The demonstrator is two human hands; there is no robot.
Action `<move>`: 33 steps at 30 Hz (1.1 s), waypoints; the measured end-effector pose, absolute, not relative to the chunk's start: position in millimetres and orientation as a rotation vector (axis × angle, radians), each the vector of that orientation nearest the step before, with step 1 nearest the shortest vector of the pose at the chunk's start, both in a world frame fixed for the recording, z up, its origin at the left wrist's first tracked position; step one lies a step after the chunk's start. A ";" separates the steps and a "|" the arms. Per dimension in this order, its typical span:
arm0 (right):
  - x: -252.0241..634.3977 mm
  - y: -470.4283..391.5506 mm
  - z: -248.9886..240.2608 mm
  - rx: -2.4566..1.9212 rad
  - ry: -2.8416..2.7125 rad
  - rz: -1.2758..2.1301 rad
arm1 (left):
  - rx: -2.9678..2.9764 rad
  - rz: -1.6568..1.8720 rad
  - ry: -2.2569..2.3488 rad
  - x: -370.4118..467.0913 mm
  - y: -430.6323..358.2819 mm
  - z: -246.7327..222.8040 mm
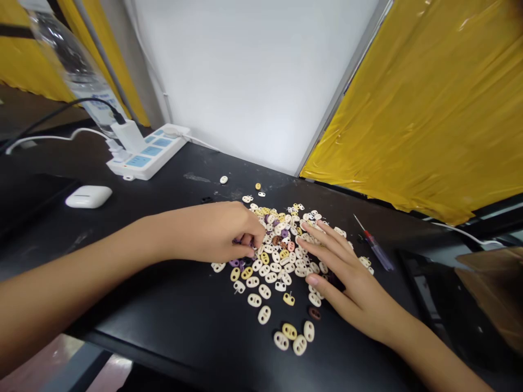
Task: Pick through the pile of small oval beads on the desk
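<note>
A spread pile of small oval two-hole pieces [270,277], like cord stoppers, lies on the black table. Most are cream; yellow, purple, brown and pink ones are mixed in. My left hand [216,231] is closed at the pile's left side, thumb and fingers curled together. Purple pieces [237,241] show between those fingers, partly hidden by them. Over the right part of the pile, my right hand [347,277] lies palm down with its fingers stretched and spread, touching or just above the pieces. Nearest the front edge sits a small group with a yellow piece [290,331].
A screwdriver [375,245] with a clear and red handle lies right of the pile. At the left stand a white power strip [151,152] with plugs and a water bottle [81,71], near a white earphone case [89,196]. A white panel [253,76] rises behind.
</note>
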State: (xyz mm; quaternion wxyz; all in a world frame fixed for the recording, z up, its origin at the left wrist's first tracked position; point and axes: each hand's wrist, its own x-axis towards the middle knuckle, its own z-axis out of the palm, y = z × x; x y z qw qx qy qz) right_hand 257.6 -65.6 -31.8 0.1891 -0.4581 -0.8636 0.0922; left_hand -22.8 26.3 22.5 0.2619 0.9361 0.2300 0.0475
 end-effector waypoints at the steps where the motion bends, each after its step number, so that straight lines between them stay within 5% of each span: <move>1: 256.4 -65.0 -32.2 -1.284 -2.430 0.251 | 2.527 0.142 0.618 -22.8 25.8 22.6; 13: 223.1 -52.7 -23.7 -1.258 -2.383 0.041 | 2.687 0.221 0.603 -18.6 16.2 17.5; 24: 187.8 -20.2 -11.1 -1.737 -2.183 0.070 | 2.630 0.145 0.580 -19.1 18.0 16.5; 33: 192.3 -23.6 -28.3 -1.416 -2.037 0.147 | 2.709 0.251 0.566 -20.2 16.7 19.8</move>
